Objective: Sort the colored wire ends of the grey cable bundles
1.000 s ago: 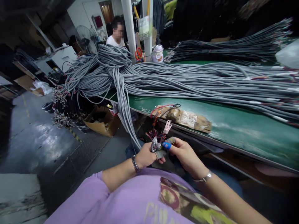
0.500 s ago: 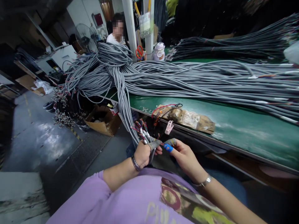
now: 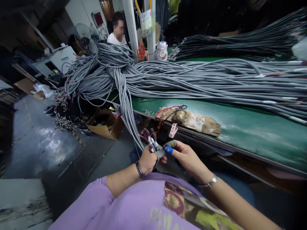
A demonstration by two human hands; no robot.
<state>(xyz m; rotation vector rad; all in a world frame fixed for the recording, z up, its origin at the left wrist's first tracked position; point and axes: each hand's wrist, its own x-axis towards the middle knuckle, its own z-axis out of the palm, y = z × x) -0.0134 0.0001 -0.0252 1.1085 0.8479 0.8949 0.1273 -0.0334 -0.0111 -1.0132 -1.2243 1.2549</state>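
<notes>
Clenching a bunch of grey cables in the fingers of the left hand, just off the near edge of the green counter, with coloured tips poking up above the grip. Pinching close beside them with the taped thumb and forefinger of the right hand; impossible to tell whether on a wire. Draped from a heap at the counter's left end, over the edge and down to the left hand. Covered farther back, that glossy top, by a long grey run and, behind it, a dark bundle. On the front strip, a taped board with red and black leads; near it, at the edge, a pink clip. Toward the back, scissors and a jar beside posts. Below left, a box on shiny grey floor; beyond the heap, a fan and a person in white.
</notes>
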